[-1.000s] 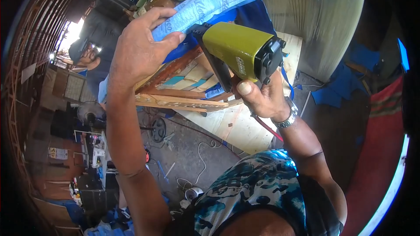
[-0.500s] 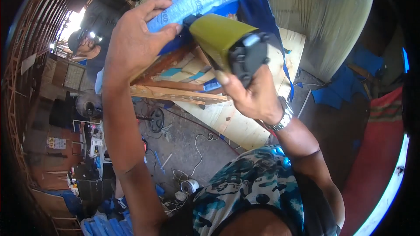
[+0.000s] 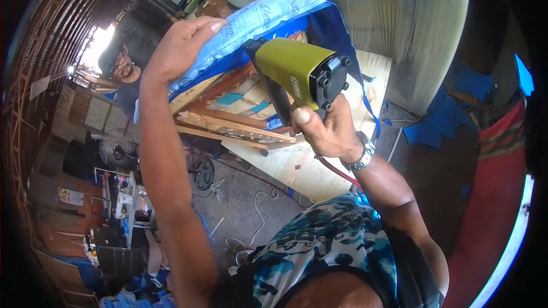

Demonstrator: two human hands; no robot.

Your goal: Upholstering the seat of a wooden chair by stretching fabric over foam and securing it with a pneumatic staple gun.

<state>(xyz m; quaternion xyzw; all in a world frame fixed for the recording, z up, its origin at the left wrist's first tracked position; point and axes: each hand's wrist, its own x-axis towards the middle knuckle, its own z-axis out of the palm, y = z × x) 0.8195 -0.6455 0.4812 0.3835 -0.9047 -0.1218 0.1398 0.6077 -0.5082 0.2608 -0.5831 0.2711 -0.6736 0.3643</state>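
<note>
My right hand (image 3: 333, 134) is wrapped round the handle of an olive-yellow and black staple gun (image 3: 292, 63), with a red hose trailing below my wrist. The gun's black nose rests at or just above the blue-lined edge of light blue printed fabric (image 3: 260, 20); whether they touch I cannot tell. At the fabric's left side my left hand (image 3: 181, 48) is closed on its rim, thumb and fingers together. Under the fabric shows a wooden frame (image 3: 234, 122) with slats and bits of blue inside. My right palm and the gun hide part of that frame.
A pale wooden board (image 3: 311, 165) lies under the frame. Tall wrapped sheeting (image 3: 411, 28) stands at the far right, with blue scraps (image 3: 439, 117) beside it. Another person (image 3: 128, 65) is at the far left. A fan (image 3: 117, 148) stands below them, and a white cord (image 3: 257, 205) crosses the floor.
My left hand has shifted up along the fabric, and its thumb has come from spread to beside the fingers. The staple gun has moved slightly down, its nose staying near the fabric edge.
</note>
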